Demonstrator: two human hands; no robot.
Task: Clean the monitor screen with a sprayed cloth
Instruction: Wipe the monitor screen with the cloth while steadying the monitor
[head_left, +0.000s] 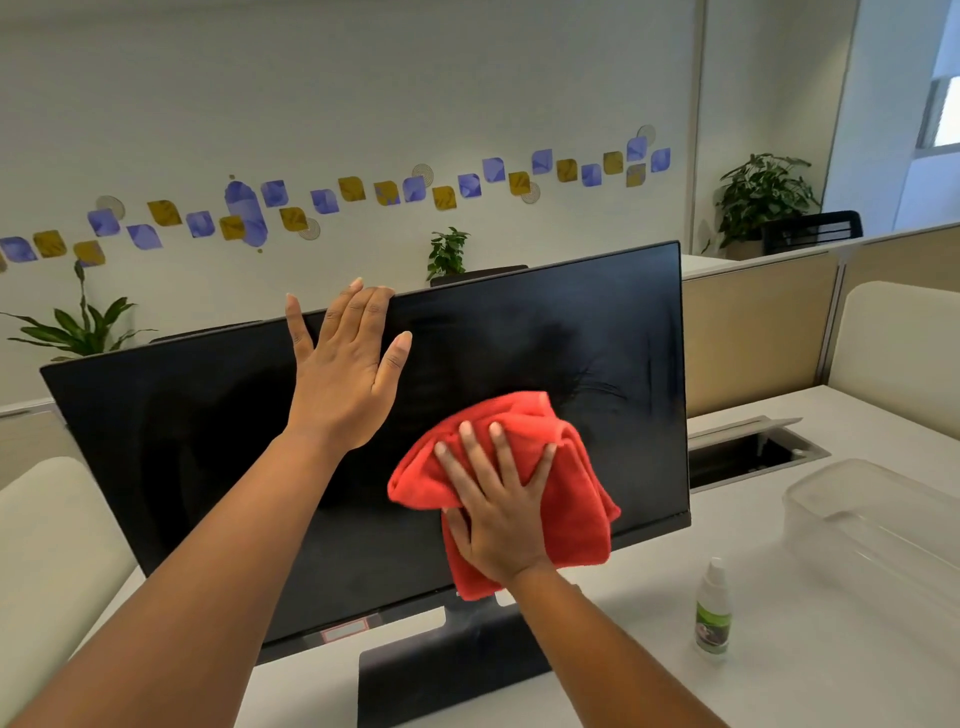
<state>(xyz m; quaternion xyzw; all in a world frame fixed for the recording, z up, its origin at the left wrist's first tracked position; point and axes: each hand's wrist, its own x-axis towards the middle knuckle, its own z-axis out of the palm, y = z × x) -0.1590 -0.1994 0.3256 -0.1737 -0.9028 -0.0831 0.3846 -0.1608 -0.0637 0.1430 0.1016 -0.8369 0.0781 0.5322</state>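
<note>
Nearest the camera, two bare forearms reach forward over the pale worktop (779, 675). The monitor's dark stand base (447, 670) sits on the worktop between them. Just to the right of the base stands a small spray bottle (712, 608), upright, with a white cap and a green label, apart from both hands. Further right on the worktop lies a clear plastic container (878, 525).

The right hand (501, 514) lies flat with its fingers spread straight, pressing a bunched red microfibre cloth (571, 499) against the lower right part of the monitor screen (208, 457). The cloth hangs in folds around the hand and reaches down past the screen's bottom bezel. The screen is black and unlit, with faint streaks showing on its upper right area.

The left hand (345, 369) is open, fingers straight and together with the thumb held out, its fingertips at the monitor's top edge near the middle; whether they touch the edge or hook over it cannot be told.

Behind the monitor run beige desk partitions (753, 332), an open cable hatch (753, 452) in the worktop at right, and potted plants (763, 197) before a white wall with blue and yellow decals (353, 197).
</note>
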